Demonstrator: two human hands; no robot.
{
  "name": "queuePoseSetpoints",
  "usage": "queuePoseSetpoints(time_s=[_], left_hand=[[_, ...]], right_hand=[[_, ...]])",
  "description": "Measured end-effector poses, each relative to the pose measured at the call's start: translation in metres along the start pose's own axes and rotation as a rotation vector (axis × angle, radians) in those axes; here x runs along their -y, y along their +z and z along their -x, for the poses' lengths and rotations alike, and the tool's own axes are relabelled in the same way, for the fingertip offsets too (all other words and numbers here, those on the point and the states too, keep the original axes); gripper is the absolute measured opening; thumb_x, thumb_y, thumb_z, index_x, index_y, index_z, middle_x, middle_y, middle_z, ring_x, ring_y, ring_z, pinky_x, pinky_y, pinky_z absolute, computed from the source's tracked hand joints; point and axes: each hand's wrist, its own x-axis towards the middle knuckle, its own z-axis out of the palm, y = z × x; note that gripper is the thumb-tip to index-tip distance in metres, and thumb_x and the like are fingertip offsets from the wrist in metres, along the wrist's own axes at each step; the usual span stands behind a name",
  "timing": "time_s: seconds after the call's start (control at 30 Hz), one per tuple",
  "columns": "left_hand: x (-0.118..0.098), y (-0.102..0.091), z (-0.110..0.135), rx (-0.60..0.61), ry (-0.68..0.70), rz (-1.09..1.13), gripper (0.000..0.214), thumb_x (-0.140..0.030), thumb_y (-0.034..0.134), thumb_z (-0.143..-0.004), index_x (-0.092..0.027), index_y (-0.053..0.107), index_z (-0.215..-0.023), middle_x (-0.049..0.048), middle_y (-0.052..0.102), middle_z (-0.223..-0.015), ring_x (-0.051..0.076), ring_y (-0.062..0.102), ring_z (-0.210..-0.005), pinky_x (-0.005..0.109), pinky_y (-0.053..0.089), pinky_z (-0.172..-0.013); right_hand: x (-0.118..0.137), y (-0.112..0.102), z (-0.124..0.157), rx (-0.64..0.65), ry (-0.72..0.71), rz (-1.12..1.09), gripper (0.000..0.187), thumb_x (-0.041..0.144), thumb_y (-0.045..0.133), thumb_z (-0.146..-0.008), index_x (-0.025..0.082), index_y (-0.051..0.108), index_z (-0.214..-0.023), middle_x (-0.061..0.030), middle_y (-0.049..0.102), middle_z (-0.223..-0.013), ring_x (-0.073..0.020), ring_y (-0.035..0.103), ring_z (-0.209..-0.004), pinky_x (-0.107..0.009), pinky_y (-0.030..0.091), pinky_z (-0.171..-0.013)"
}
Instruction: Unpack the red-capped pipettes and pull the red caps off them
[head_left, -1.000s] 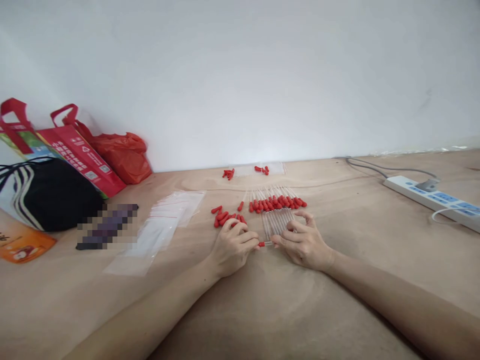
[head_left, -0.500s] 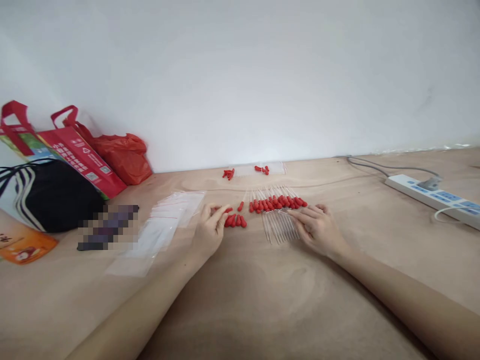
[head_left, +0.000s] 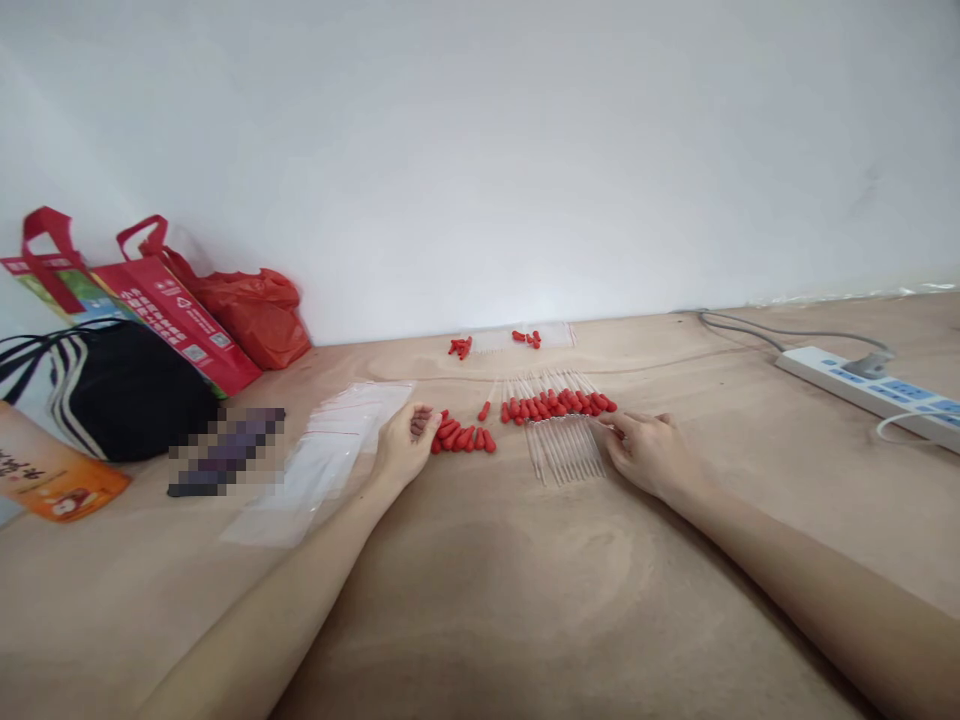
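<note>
My left hand (head_left: 409,440) is curled closed at the left end of a loose group of red rubber bulbs (head_left: 466,440). Whether anything sits inside its fingers is hidden. A single dropper with a red bulb (head_left: 485,410) lies just beyond that group. In the middle, many glass droppers with red bulbs (head_left: 559,403) form a slanting row, their clear tubes (head_left: 566,455) pointing both away and toward me. At the row's right end, my right hand (head_left: 649,450) pinches the end of a thin clear glass tube (head_left: 581,419) lying crosswise below the bulbs.
Clear zip bags (head_left: 330,450) are spread left of my left hand. More red bulbs (head_left: 460,347) lie by the wall, near a further clear bag (head_left: 559,335). A power strip (head_left: 862,385) with cables stands at right. Shopping bags (head_left: 187,320) and a black drawstring bag (head_left: 142,390) stand left.
My left hand has drawn back to the left, and more loose red bulbs show beside it. My right hand has shifted slightly right. The whole view has moved a little.
</note>
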Motion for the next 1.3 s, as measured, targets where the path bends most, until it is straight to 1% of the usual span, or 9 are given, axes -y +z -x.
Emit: queuePoseSetpoints(time_s=[0.17,0.3,0.53,0.7,0.87,0.97,1.1,1.2,1.3], left_hand=[[-0.004,-0.009,-0.004,-0.114,0.098,-0.159,0.020,-0.032,0.047,-0.077,-0.016,0.058,-0.080,0.0038,0.059,-0.073,0.016,0.053,-0.066,0.029,0.045,-0.066],[-0.021,-0.005,-0.018,0.028,0.169,-0.363,0.017,-0.031,0.053,-0.072,-0.018,0.064,-0.071,0.0066,0.060,-0.079,0.023,0.053,-0.082,0.035,0.042,-0.075],[-0.058,0.029,-0.052,0.407,-0.153,-0.541,0.027,-0.047,0.058,-0.063,-0.021,0.067,-0.062,0.0068,0.064,-0.066,0.025,0.058,-0.078,0.034,0.041,-0.070],[-0.061,0.045,-0.059,0.443,-0.207,-0.532,0.028,-0.043,0.058,-0.063,-0.018,0.062,-0.052,0.0068,0.061,-0.052,0.022,0.060,-0.064,0.031,0.041,-0.062],[-0.066,0.030,-0.057,0.350,-0.182,-0.543,0.027,-0.041,0.054,-0.068,-0.017,0.060,-0.057,0.0083,0.062,-0.060,0.025,0.060,-0.071,0.032,0.041,-0.063],[-0.067,0.012,-0.042,0.239,-0.049,-0.534,0.018,-0.032,0.050,-0.072,-0.017,0.059,-0.066,0.0073,0.062,-0.070,0.023,0.058,-0.075,0.031,0.041,-0.066],[-0.061,0.001,0.000,0.172,0.352,-0.342,0.009,-0.020,0.046,-0.074,-0.016,0.053,-0.070,0.0026,0.058,-0.068,0.015,0.054,-0.061,0.026,0.042,-0.058],[-0.058,0.006,0.031,0.155,0.618,-0.153,0.012,-0.017,0.042,-0.078,-0.016,0.050,-0.070,0.0026,0.056,-0.068,0.012,0.053,-0.061,0.024,0.044,-0.060],[-0.057,0.015,0.048,0.122,0.721,-0.035,0.010,-0.015,0.042,-0.080,-0.016,0.049,-0.073,0.0040,0.057,-0.072,0.012,0.055,-0.067,0.023,0.046,-0.064]], right_hand=[[0.009,0.000,0.004,0.032,0.008,0.029,0.024,0.020,0.039,-0.080,0.021,0.060,-0.092,-0.0041,0.067,-0.088,-0.0170,0.061,-0.070,-0.029,0.028,-0.060],[0.015,-0.002,0.006,0.120,0.007,0.045,0.024,0.017,0.039,-0.080,0.020,0.057,-0.095,-0.0048,0.064,-0.092,-0.0167,0.059,-0.071,-0.028,0.027,-0.059],[0.016,-0.001,0.008,0.156,-0.013,0.044,0.026,0.019,0.038,-0.080,0.019,0.055,-0.099,-0.0069,0.061,-0.091,-0.0176,0.057,-0.075,-0.028,0.027,-0.060],[0.014,0.001,0.008,0.148,-0.020,0.007,0.026,0.022,0.036,-0.083,0.019,0.056,-0.099,-0.0070,0.061,-0.090,-0.0183,0.057,-0.077,-0.029,0.029,-0.061],[0.010,0.002,0.006,0.051,0.020,-0.100,0.026,0.029,0.037,-0.084,0.019,0.057,-0.097,-0.0066,0.061,-0.090,-0.0193,0.057,-0.079,-0.031,0.031,-0.064],[0.008,0.001,0.003,-0.127,-0.019,-0.175,0.028,0.033,0.040,-0.083,0.019,0.056,-0.101,-0.0074,0.060,-0.089,-0.0199,0.056,-0.081,-0.032,0.033,-0.067],[0.013,-0.005,0.003,-0.331,-0.145,-0.168,0.036,0.036,0.047,-0.080,0.018,0.052,-0.112,-0.0112,0.057,-0.102,-0.0219,0.052,-0.092,-0.035,0.034,-0.075],[0.023,-0.011,0.005,-0.329,-0.315,-0.142,0.039,0.037,0.052,-0.079,0.021,0.052,-0.114,-0.0093,0.056,-0.108,-0.0217,0.049,-0.098,-0.038,0.030,-0.085],[0.032,-0.013,0.008,-0.294,-0.504,-0.146,0.029,0.035,0.055,-0.078,0.027,0.058,-0.106,-0.0030,0.060,-0.102,-0.0196,0.049,-0.098,-0.042,0.024,-0.092]])
